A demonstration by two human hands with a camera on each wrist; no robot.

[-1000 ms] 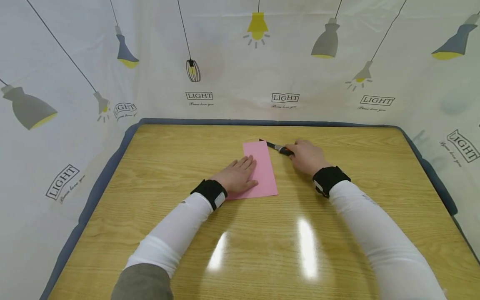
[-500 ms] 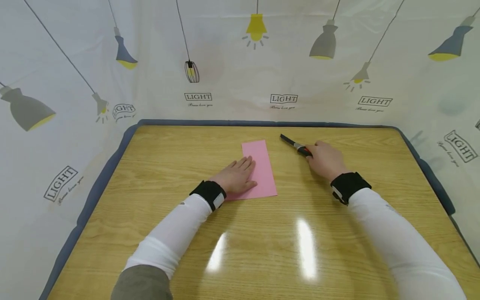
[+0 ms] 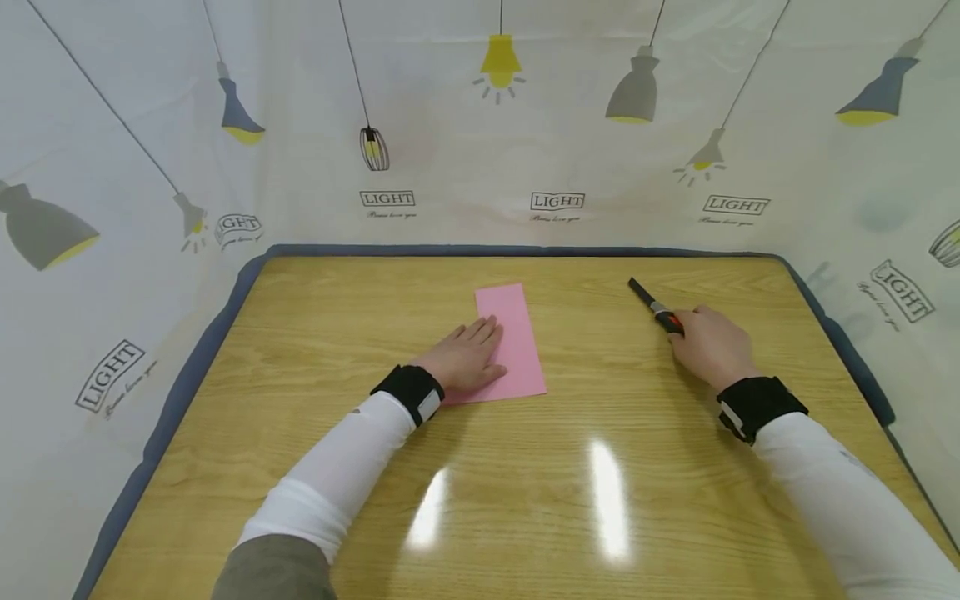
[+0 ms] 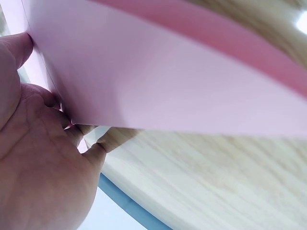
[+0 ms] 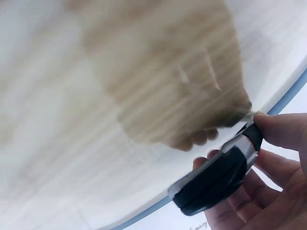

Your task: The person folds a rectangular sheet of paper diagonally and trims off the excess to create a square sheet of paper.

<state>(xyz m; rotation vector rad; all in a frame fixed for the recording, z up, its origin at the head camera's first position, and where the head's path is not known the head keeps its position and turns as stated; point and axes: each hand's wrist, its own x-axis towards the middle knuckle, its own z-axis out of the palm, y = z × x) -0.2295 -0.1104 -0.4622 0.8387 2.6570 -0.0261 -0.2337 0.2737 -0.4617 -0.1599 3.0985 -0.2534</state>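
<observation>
A sheet of pink paper (image 3: 520, 354) lies on the wooden table. My left hand (image 3: 463, 357) rests on its left part with straight fingers. The left wrist view shows the pink paper (image 4: 158, 81) bowed up from the table beside the left hand (image 4: 43, 163). To the right, apart from the paper, my right hand (image 3: 712, 343) holds a utility knife (image 3: 658, 312), its dark blade pointing to the far left. Close up in the right wrist view, fingers and thumb curl round the black and silver handle of the utility knife (image 5: 211, 184).
The glossy wooden table (image 3: 540, 483) has a blue-grey padded edge (image 3: 450, 249) at the back and sides. Behind it hangs a white sheet (image 3: 450, 100) printed with lamps. Black bands circle both wrists.
My right hand has moved the utility knife rightward, away from the paper's top right corner. My left hand stays on the pink paper. The head view has shifted slightly.
</observation>
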